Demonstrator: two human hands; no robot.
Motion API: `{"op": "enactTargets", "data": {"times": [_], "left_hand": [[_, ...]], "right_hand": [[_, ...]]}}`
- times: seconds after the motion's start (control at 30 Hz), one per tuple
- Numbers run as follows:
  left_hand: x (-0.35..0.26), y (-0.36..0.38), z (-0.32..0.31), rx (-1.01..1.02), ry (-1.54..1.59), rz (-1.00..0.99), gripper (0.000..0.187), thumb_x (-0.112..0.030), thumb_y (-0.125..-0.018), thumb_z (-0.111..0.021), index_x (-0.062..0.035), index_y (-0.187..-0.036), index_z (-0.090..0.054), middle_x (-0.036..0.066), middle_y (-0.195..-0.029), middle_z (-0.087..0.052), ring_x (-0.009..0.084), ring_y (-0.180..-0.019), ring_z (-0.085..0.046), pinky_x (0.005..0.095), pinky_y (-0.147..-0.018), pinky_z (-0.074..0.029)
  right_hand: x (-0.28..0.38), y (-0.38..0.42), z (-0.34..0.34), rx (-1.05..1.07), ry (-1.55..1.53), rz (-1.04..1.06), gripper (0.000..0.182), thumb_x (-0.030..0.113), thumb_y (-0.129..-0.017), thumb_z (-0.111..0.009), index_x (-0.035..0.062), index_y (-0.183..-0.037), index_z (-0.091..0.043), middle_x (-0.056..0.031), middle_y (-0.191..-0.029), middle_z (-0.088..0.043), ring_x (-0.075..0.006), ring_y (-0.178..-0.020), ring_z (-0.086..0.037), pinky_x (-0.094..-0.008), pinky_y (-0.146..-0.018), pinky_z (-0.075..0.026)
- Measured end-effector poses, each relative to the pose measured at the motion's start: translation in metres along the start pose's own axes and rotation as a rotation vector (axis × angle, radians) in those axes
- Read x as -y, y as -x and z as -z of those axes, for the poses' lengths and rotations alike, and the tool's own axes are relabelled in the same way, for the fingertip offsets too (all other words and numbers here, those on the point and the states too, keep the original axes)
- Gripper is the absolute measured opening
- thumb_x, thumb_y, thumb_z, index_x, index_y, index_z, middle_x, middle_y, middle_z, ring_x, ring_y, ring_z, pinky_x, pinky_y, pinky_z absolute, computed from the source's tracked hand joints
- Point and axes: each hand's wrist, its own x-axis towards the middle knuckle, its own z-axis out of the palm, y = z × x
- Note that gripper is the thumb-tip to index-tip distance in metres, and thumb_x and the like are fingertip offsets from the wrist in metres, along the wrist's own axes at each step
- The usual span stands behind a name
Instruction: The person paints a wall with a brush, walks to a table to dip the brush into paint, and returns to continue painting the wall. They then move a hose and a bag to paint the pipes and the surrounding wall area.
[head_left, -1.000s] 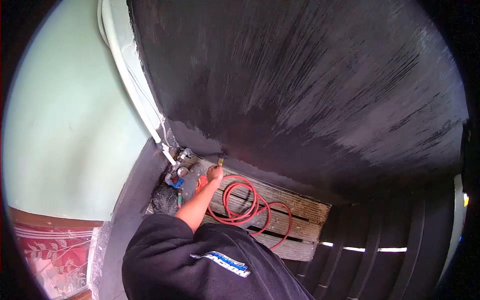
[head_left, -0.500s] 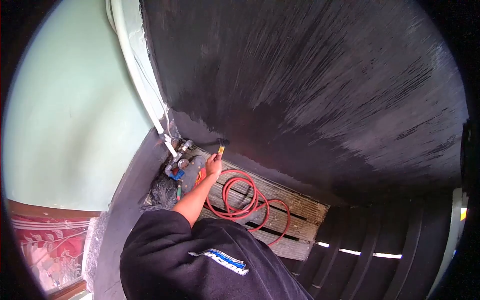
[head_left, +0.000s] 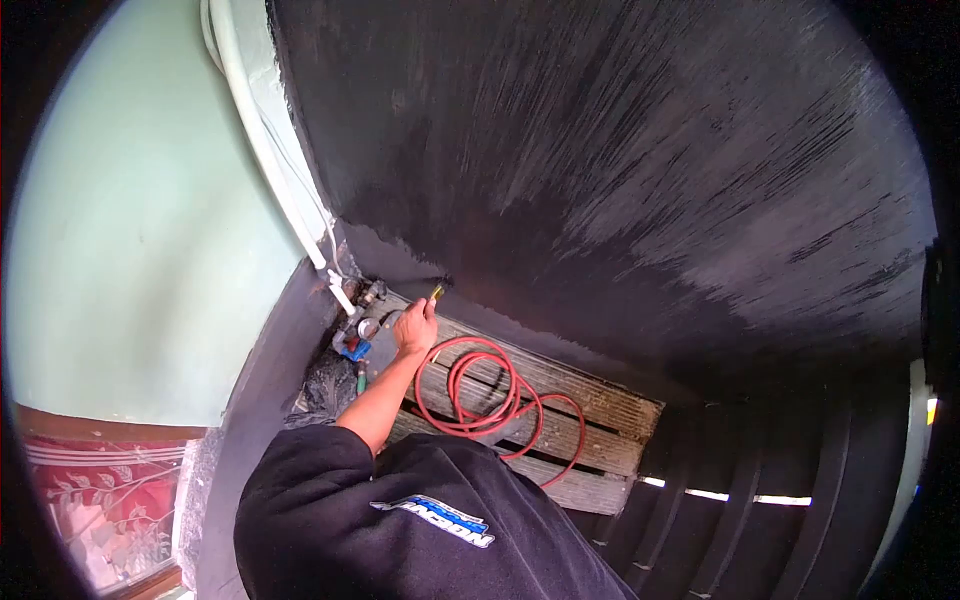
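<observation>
My left hand is closed around the yellow handle of a small paintbrush. Its dark bristles are at the lower part of the dark wall, where dark coating borders a greyer strip. The bare forearm reaches up from the dark short sleeve. My right hand is not in view. Just below and right of my left hand, a coiled red hose lies on a slatted grey board.
Left of my left hand stand a pressure gauge, a blue valve part and pipe fittings. A white pipe runs up beside the pale green wall. Dark slats are at lower right, a window at lower left.
My left hand has shifted slightly left and turned, with the brush now more tilted. The view has moved a little.
</observation>
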Motion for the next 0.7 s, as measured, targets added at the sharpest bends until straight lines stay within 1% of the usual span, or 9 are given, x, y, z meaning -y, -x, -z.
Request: {"op": "enactTargets", "data": {"times": [0.03,0.13,0.23,0.3,0.37,0.43,0.5,0.63,0.7], "left_hand": [[0.000,0.003,0.003,0.002,-0.005,0.003,0.026,-0.033,-0.092,-0.051,-0.0087,-0.087,-0.060,0.016,-0.088,-0.065,0.0412,-0.073,-0.061,0.0500,-0.063,-0.048],[-0.014,0.008,0.023,-0.250,0.080,-0.248,0.023,-0.030,-0.092,-0.053,-0.0090,-0.094,-0.062,0.016,-0.089,-0.063,0.0390,-0.075,-0.061,0.0472,-0.062,-0.049],[-0.005,0.005,0.016,-0.283,0.085,-0.291,0.025,-0.030,-0.092,-0.053,-0.0083,-0.100,-0.063,0.016,-0.086,-0.062,0.0384,-0.076,-0.061,0.0470,-0.063,-0.049],[0.008,0.003,0.007,-0.277,0.123,-0.303,0.022,-0.029,-0.092,-0.052,-0.0094,-0.097,-0.061,0.015,-0.087,-0.062,0.0377,-0.077,-0.062,0.0470,-0.064,-0.050],[0.023,0.005,-0.003,-0.099,-0.039,-0.147,0.019,-0.028,-0.092,-0.052,-0.0106,-0.093,-0.060,0.015,-0.089,-0.063,0.0373,-0.079,-0.062,0.0474,-0.066,-0.050],[0.033,0.002,-0.012,-0.037,-0.059,-0.101,0.017,-0.027,-0.092,-0.052,-0.0119,-0.091,-0.059,0.015,-0.091,-0.064,0.0368,-0.082,-0.063,0.0483,-0.068,-0.051],[0.039,-0.005,-0.018,0.156,-0.215,-0.034,0.018,-0.028,-0.091,-0.051,-0.0123,-0.093,-0.060,0.015,-0.091,-0.064,0.0367,-0.084,-0.063,0.0487,-0.070,-0.051],[0.035,-0.020,-0.018,0.213,-0.225,0.008,0.020,-0.029,-0.092,-0.051,-0.0110,-0.092,-0.061,0.015,-0.091,-0.064,0.0370,-0.085,-0.064,0.0487,-0.072,-0.051],[0.023,-0.024,-0.001,0.110,-0.147,-0.093,0.023,-0.030,-0.092,-0.050,-0.0095,-0.091,-0.061,0.016,-0.090,-0.064,0.0374,-0.083,-0.063,0.0488,-0.072,-0.050]], "right_hand": [[-0.001,0.001,0.000,0.003,-0.001,0.000,0.028,0.022,-0.090,-0.057,-0.0042,-0.097,-0.064,-0.0121,-0.091,-0.067,-0.0202,-0.080,-0.062,-0.0328,-0.073,-0.049],[-0.002,0.002,0.000,0.008,-0.001,0.001,0.028,0.022,-0.090,-0.057,-0.0042,-0.097,-0.064,-0.0119,-0.092,-0.067,-0.0201,-0.080,-0.062,-0.0326,-0.073,-0.049],[-0.004,0.004,0.000,0.010,0.001,0.000,0.028,0.022,-0.090,-0.057,-0.0041,-0.098,-0.064,-0.0117,-0.092,-0.067,-0.0200,-0.080,-0.062,-0.0325,-0.074,-0.049],[-0.003,0.002,-0.001,0.011,-0.001,0.003,0.028,0.022,-0.090,-0.057,-0.0041,-0.098,-0.064,-0.0116,-0.092,-0.067,-0.0199,-0.081,-0.062,-0.0324,-0.074,-0.049],[-0.005,0.003,0.000,0.012,-0.002,0.004,0.028,0.022,-0.090,-0.057,-0.0041,-0.098,-0.064,-0.0115,-0.092,-0.067,-0.0198,-0.081,-0.062,-0.0323,-0.074,-0.049],[-0.007,0.004,0.000,0.009,-0.002,0.002,0.028,0.022,-0.090,-0.057,-0.0040,-0.098,-0.064,-0.0114,-0.092,-0.067,-0.0197,-0.081,-0.062,-0.0322,-0.075,-0.049],[-0.006,0.003,0.001,0.013,0.004,0.003,0.028,0.022,-0.090,-0.057,-0.0040,-0.098,-0.064,-0.0113,-0.093,-0.067,-0.0196,-0.082,-0.062,-0.0322,-0.075,-0.049],[-0.007,0.002,0.001,0.013,0.002,0.003,0.028,0.021,-0.090,-0.057,-0.0039,-0.098,-0.064,-0.0111,-0.093,-0.068,-0.0194,-0.082,-0.062,-0.0320,-0.075,-0.049],[-0.009,0.005,0.000,0.010,-0.002,-0.001,0.028,0.021,-0.090,-0.057,-0.0039,-0.098,-0.064,-0.0110,-0.093,-0.068,-0.0194,-0.082,-0.062,-0.0319,-0.076,-0.049]]}}
